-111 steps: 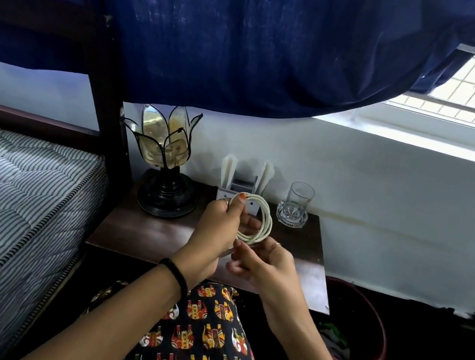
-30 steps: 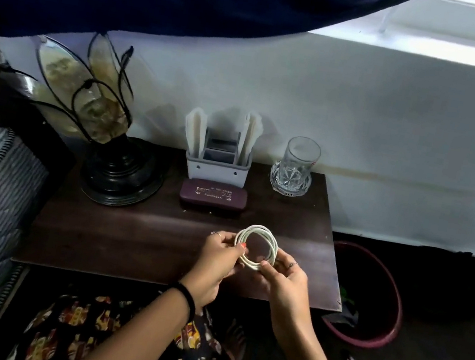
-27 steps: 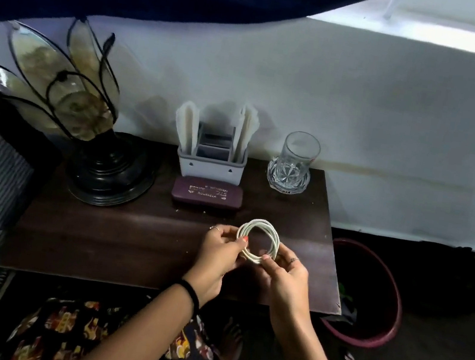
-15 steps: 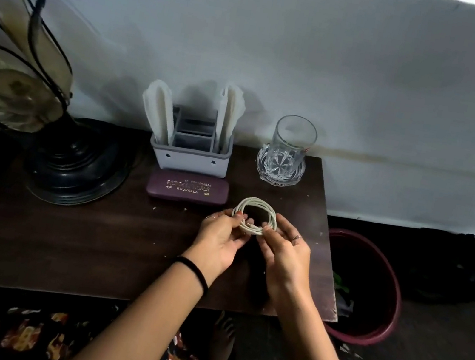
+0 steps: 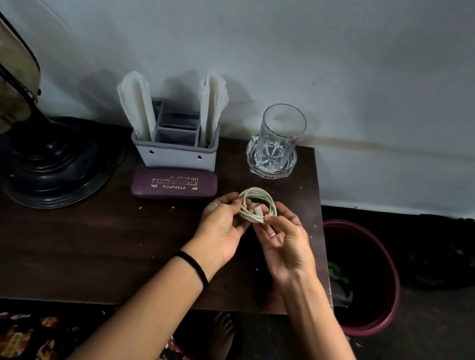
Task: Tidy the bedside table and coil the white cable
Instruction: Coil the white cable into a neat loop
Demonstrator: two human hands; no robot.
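The white cable (image 5: 258, 196) is wound into a small round coil, held low over the dark wooden bedside table (image 5: 68, 242) near its right end. My left hand (image 5: 220, 228) pinches the coil's left side. My right hand (image 5: 285, 244) holds the right side, fingers curled under it. The cable's white plug ends lie inside the ring, between my fingertips.
A maroon spectacle case (image 5: 173, 188) lies left of the coil, a grey organiser (image 5: 175, 150) with white paper behind it. A clear glass (image 5: 277, 141) stands at the back right, a black-based lamp (image 5: 50, 161) at the left. A maroon bin (image 5: 380, 298) sits on the floor beyond the table's right edge.
Both hands have carried the coil from in front of me down and forward, close to the tabletop. The view has tilted down toward the table.
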